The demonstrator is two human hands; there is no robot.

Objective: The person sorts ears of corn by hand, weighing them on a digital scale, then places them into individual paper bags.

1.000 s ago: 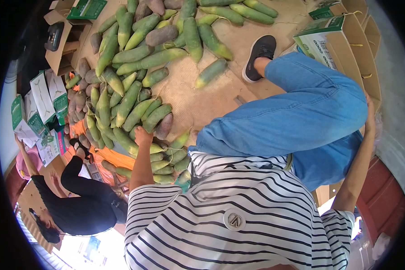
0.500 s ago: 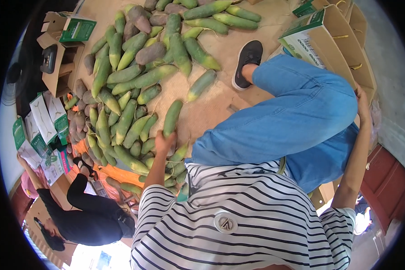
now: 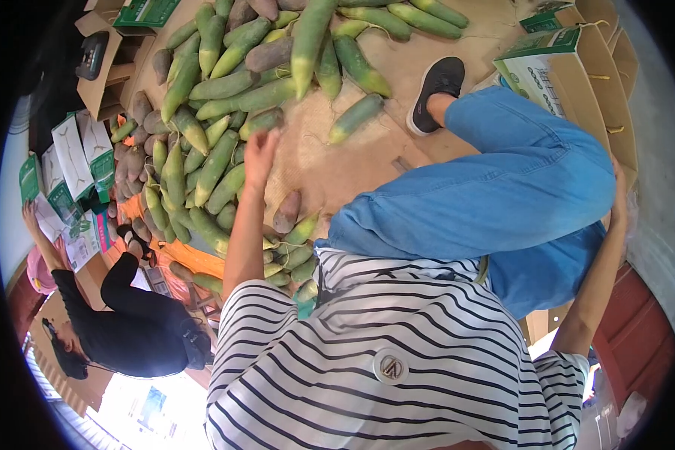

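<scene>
Hands first: our left hand (image 3: 260, 154) is stretched out over the woven mat (image 3: 330, 169), fingers open and holding nothing, palm just above the edge of the pile of long green gourds (image 3: 225, 90). Nearest to it lie a short green gourd (image 3: 261, 121) just beyond the fingertips and another green one (image 3: 226, 187) to its left. A brownish, darker gourd (image 3: 286, 211) rests on the mat beside our forearm, closer to our body. One stray green gourd (image 3: 356, 116) lies apart from the pile, near our black shoe (image 3: 436, 81).

Our right hand (image 3: 617, 201) is down behind our raised knee in blue jeans (image 3: 502, 187), next to a cardboard box (image 3: 577, 75) with green print; we cannot tell whether it is closed or holding anything, as the leg hides most of it.

Lower left, another person in black (image 3: 127, 322) crouches beside flat stacked box blanks (image 3: 67, 165), well apart from our hands.
</scene>
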